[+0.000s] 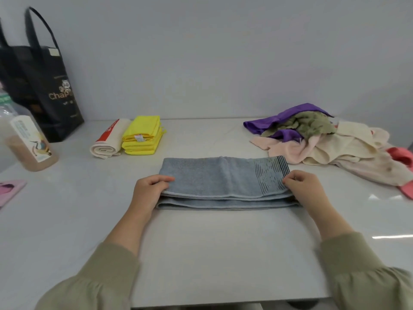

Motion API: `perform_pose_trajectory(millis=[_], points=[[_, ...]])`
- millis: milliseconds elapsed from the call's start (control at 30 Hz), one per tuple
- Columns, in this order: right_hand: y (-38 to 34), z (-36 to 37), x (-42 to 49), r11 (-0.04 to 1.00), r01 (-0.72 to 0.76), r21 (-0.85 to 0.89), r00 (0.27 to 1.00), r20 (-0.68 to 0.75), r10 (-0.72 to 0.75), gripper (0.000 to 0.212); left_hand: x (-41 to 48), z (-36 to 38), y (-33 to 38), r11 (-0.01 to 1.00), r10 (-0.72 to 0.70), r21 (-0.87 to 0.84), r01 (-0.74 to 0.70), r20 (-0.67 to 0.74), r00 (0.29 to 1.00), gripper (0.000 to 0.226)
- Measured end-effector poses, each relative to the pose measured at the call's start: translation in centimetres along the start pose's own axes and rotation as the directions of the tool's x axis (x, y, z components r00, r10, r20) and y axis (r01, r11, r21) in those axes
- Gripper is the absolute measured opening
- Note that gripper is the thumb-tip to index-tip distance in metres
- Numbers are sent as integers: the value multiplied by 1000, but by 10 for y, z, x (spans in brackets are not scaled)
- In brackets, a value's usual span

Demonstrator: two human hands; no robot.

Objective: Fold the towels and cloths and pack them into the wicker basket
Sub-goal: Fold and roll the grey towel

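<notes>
A blue-grey terry towel (223, 182) lies folded into a long, flat, layered band at the middle of the glossy white tabletop (212, 253), its right end woven with a darker strip of fine lines and dashes. The left hand (149, 189) holds the towel's left end, its grip closed on the upper layers with the thumb on top and the fingers tucked beneath. The right hand (306, 189) pinches the patterned right end, its grip narrow on the cloth. 2 soft olive sleeves (96, 280) reach in from the near edge. Beyond the towel to the left, a stack of smooth yellow cloths (143, 135) sits folded into neat rectangles with a small white tag at the front. Just beside it lies a cream cloth (109, 139) in a rounded fold, crossed by an orange-red stripe. At the far right sprawls a loose heap of unfolded cloths (324, 142): shiny purple, nubby olive, pale pink, cream and coral. A black tote bag (44, 90) with long handles and gold lettering stands at the back left by the wall. Near it is a clear plastic container (29, 144) of brownish contents with a bird on its label, and a flat pink object (9, 189) lies at the left edge.
</notes>
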State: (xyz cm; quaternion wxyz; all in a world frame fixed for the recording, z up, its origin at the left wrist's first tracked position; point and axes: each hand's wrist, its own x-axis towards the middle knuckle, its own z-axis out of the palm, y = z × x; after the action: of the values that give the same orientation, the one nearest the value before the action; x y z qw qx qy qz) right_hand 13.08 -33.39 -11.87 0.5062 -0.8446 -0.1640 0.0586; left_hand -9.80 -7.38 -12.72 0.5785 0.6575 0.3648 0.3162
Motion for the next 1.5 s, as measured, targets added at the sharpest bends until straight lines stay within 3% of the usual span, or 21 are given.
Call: perform_pose_trajectory(millis=[167,233,333,467,533,567,633,667,733,800,867,933,1000,1100,1167,1233,1267,1333,1367,1433,1500], points=[[-2,10,-4,989,73,-127,992,-93,-85,13,-8,-3,19,954,-3,-299,31,93,996,43],[-3,13,-7,982,76,-175,990,-103,-95,12,-13,-7,23,958,19,-286,23,143,990,44],[-3,15,-8,978,78,-191,988,-117,-101,12,-15,-17,24,1000,-30,12,28,271,962,38],[-3,14,-8,978,87,-190,985,-131,-113,12,-17,-30,20,946,-197,323,19,528,826,36],[-3,15,-9,976,90,-196,984,-133,-118,13,-19,-36,22,899,-241,437,-37,561,792,29],[-3,16,-9,976,88,-197,984,-134,-115,13,-19,-39,22,869,-232,489,-72,532,815,26],[-3,17,-10,977,86,-193,985,-133,-113,12,-19,-41,20,808,-42,566,-165,335,941,17],[-4,17,-10,977,87,-193,984,-134,-114,12,-19,-39,18,774,172,585,-241,171,970,14],[-4,17,-9,978,82,-190,985,-132,-108,11,-24,-23,22,653,591,606,-454,-34,806,25],[-4,18,-10,979,79,-189,986,-131,-105,11,-27,3,26,509,715,575,-640,132,687,43],[-3,18,-9,979,86,-183,985,-130,-111,11,-30,30,19,465,535,538,-703,461,708,68],[-3,17,-9,985,90,-145,985,-133,-110,14,-32,46,4,367,243,621,-693,655,716,92],[-4,12,-7,996,80,33,983,-168,-73,22,-29,49,-8,231,75,695,-681,685,725,95],[-10,2,-8,909,48,414,979,-200,40,27,-23,45,-8,194,72,711,-675,676,733,103],[-12,-4,-13,829,-1,560,983,-153,104,28,-23,45,-7,187,83,712,-677,676,733,106],[-8,-8,-18,920,-41,390,987,-128,98,28,-23,45,-9,186,98,703,-686,682,725,102],[-2,-9,-17,991,-36,131,993,-108,50,24,-24,45,-10,193,114,692,-695,688,717,100],[4,-8,-21,943,0,-331,999,-35,-12,16,-23,43,-10,238,198,647,-724,698,688,93],[6,-6,-23,898,23,-439,999,-14,-33,14,-23,42,-11,285,261,604,-744,698,667,87],[8,-3,-26,874,55,-483,997,-18,-72,13,-24,42,-12,380,405,490,-785,675,617,65],[8,-1,-26,873,64,-484,994,-45,-97,13,-27,43,-15,373,541,412,-831,631,556,39]])
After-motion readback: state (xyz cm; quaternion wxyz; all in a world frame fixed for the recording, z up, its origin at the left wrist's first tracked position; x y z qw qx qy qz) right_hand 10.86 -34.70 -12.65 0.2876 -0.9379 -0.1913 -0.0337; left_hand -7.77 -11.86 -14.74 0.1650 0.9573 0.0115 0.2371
